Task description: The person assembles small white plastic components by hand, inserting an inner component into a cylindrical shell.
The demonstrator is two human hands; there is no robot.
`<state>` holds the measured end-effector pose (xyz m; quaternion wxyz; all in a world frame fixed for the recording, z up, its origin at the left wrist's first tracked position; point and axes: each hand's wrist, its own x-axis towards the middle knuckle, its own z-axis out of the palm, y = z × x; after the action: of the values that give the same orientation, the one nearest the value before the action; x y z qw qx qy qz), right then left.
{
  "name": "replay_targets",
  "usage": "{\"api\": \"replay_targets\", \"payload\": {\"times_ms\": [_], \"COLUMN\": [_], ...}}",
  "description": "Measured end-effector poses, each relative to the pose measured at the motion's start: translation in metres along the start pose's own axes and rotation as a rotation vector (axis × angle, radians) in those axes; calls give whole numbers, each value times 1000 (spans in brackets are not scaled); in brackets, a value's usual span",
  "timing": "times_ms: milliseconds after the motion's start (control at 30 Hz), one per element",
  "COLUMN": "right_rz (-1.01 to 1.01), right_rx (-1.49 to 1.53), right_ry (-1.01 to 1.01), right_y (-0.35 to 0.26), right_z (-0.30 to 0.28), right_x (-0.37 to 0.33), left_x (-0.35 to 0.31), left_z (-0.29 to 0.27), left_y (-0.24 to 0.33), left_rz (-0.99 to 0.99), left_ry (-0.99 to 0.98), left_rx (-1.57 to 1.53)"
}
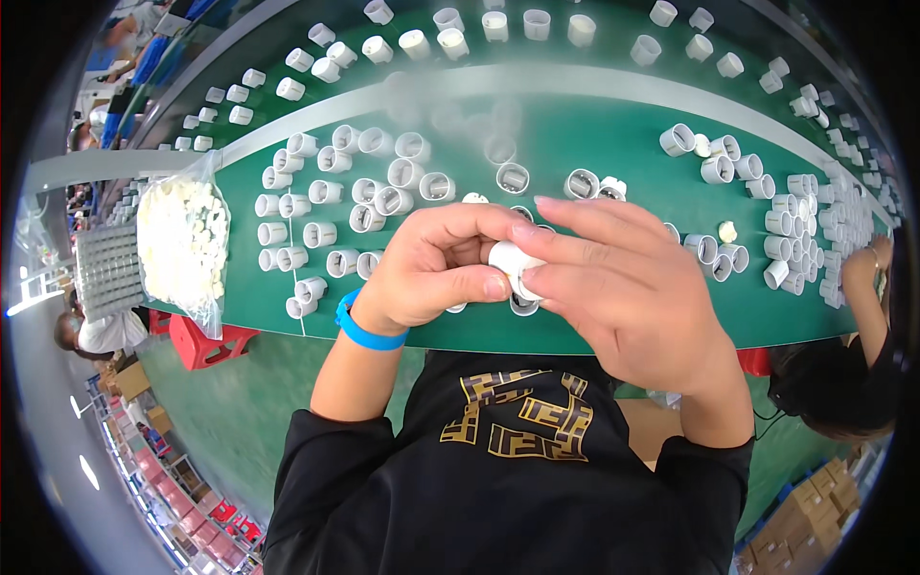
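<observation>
Between my two hands, above the near edge of the green table, is a small white cylindrical plastic housing [511,259]. My left hand [443,259], with a blue band at the wrist, pinches it between thumb and fingers. The fingertips of my right hand [623,287] press on the housing's right side, partly covering a white piece there. Several open white plastic cups [513,178] with metal parts inside stand just beyond my hands. One more cup [524,305] shows partly beneath them.
Many white cups [327,192] stand in groups at left and right. A clear bag of small cream pieces [182,240] lies at the left end, beside a grey tray [107,268]. More cups line a far strip [537,24]. A co-worker's arm [862,278] reaches in at right.
</observation>
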<state>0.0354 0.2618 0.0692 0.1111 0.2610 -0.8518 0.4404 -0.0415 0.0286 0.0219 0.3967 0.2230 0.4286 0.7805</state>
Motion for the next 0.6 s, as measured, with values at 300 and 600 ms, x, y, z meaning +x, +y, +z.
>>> {"api": "replay_targets", "payload": {"times_ms": [300,600], "right_rz": [-120,-151], "right_rx": [-44,-66], "right_ry": [144,160], "right_y": [4,6], "right_z": [6,9], "right_x": [-8,-10], "left_x": [5,8], "left_z": [1,-5], "left_y": [2,2], "left_rz": [-33,-58], "left_ry": [-94,-133], "left_rx": [-107,-133]}}
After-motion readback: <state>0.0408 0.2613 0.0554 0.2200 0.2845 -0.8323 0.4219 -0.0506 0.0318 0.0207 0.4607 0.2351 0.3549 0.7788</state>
